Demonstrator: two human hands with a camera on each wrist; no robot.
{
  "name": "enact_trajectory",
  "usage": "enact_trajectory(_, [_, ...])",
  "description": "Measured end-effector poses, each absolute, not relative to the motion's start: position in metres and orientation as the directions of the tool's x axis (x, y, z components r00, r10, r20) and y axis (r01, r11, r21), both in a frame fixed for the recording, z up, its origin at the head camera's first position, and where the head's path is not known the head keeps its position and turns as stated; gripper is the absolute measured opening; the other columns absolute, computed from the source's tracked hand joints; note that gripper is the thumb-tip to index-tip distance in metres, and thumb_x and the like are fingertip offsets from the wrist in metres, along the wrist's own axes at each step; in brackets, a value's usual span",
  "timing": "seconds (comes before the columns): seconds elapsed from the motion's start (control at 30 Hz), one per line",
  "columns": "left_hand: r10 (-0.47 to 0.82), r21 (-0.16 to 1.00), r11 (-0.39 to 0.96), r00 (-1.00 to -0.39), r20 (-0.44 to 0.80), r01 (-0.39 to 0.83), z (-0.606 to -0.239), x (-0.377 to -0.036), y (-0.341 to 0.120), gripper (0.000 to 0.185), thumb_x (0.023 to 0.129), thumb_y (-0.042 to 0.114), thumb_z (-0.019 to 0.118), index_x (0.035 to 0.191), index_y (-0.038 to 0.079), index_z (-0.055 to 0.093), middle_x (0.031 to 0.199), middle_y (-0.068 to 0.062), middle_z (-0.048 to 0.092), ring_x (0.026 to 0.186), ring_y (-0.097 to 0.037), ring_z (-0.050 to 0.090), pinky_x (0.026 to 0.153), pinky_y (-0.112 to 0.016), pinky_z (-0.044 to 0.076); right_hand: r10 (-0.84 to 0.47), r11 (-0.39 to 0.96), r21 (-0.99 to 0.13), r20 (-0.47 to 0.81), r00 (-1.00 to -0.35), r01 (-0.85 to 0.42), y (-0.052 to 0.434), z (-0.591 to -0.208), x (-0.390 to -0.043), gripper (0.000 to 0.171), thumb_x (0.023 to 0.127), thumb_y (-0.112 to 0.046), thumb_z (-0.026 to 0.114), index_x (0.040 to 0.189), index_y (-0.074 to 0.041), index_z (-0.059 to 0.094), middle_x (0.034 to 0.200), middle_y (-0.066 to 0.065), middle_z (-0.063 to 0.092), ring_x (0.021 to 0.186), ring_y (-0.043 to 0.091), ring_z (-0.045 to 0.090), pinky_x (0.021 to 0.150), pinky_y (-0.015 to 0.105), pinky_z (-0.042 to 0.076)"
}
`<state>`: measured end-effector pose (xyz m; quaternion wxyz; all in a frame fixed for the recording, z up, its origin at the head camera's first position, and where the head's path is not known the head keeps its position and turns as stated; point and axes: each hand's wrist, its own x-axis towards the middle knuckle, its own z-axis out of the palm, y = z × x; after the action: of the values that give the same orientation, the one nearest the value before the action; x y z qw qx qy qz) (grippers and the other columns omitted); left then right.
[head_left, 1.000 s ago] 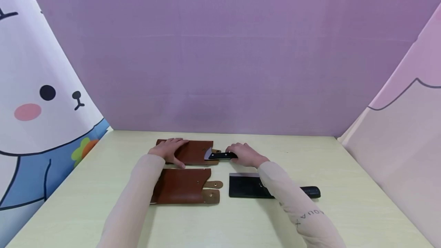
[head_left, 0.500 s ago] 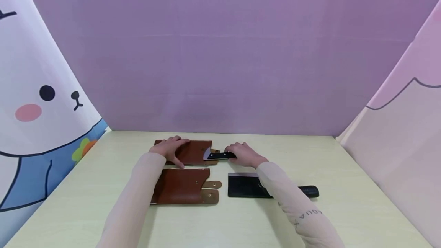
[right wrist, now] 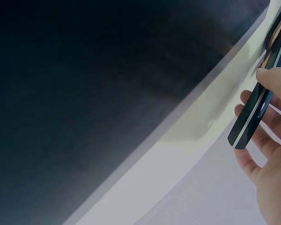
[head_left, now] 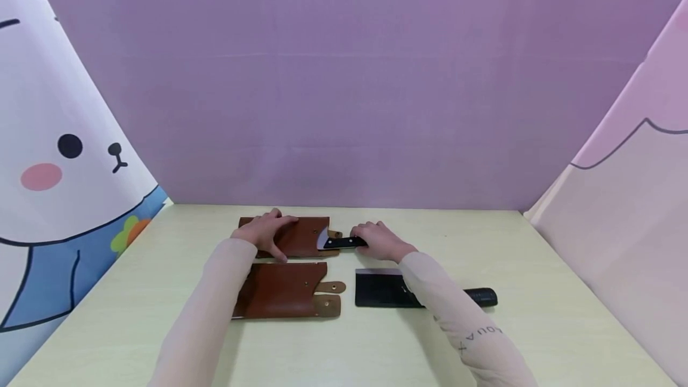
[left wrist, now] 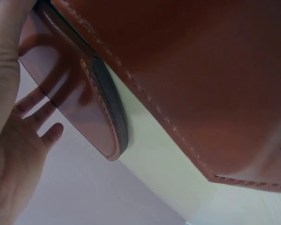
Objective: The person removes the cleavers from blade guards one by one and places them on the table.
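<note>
Since the earlier frame the knife point(head_left: 340, 242) has slid slightly deeper. Your right hand point(head_left: 378, 240) grips its handle; your left hand point(head_left: 266, 232) presses flat on the far sheath point(head_left: 301, 236). Blade mostly sheathed; heel exposed, strap unfastened.

My work surface is a pale yellow-green table point(head_left: 537, 291) with a faint wood grain. Four items lie directly on it. At the far centre lies a brown leather sheath point(head_left: 298, 236), and a knife point(head_left: 338, 242) with a black handle enters it from the right. Just in front lies a second brown leather sheath point(head_left: 285, 290), flat, with two strap tabs pointing right. To its right, apart from it, lies a black cleaver point(head_left: 378, 289) with its handle pointing right.
</note>
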<state>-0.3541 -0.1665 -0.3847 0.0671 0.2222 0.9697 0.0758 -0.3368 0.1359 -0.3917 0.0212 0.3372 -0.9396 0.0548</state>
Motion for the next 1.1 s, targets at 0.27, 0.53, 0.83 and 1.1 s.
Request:
enact_trajectory(0.27, [0.473,0.151,0.875,-0.879,-0.056,0.461,-0.382,-0.35,-0.166,0.102,0.054,0.054,0.081,0.14,0.022,0.036,0.12,-0.015,0.044,0.1,-0.028,0.051,0.08,-0.047,0.046,-0.638,0.759,-0.076,0.111,-0.762,-0.646,0.136,-0.39,-0.335,0.024,0.085,-0.014,0.063,0.108,-0.01,0.06,0.105,0.005,0.063,0.094,0.022,0.058,0.081,0.041,0.04])
enact_trajectory(0.53, [0.478,0.154,0.87,-0.878,-0.027,0.469,-0.383,-0.351,-0.168,0.104,0.053,0.057,0.08,0.14,0.023,0.035,0.116,-0.014,0.044,0.097,-0.027,0.051,0.08,-0.047,0.045,-0.621,0.772,-0.078,0.122,-0.774,-0.631,0.136,-0.39,-0.335,0.024,0.086,-0.016,0.062,0.109,-0.012,0.058,0.107,0.005,0.063,0.096,0.022,0.057,0.082,0.041,0.04])
enact_trajectory(0.83, [0.484,0.152,0.866,-0.875,-0.02,0.476,-0.379,-0.347,-0.169,0.103,0.056,0.059,0.078,0.141,0.025,0.034,0.117,-0.013,0.043,0.1,-0.029,0.048,0.083,-0.05,0.043,-0.616,0.774,-0.078,0.135,-0.776,-0.628,0.138,-0.388,-0.333,0.026,0.086,-0.018,0.062,0.111,-0.013,0.057,0.107,0.004,0.063,0.095,0.022,0.056,0.084,0.043,0.039])
enact_trajectory(1.1, [0.486,0.146,0.866,-0.873,-0.024,0.478,-0.376,-0.344,-0.17,0.102,0.056,0.059,0.078,0.141,0.026,0.033,0.115,-0.011,0.043,0.099,-0.027,0.047,0.083,-0.049,0.042,-0.631,0.757,-0.086,0.163,-0.759,-0.648,0.14,-0.388,-0.331,0.025,0.086,-0.017,0.061,0.11,-0.013,0.058,0.105,0.002,0.064,0.092,0.02,0.057,0.082,0.041,0.04])
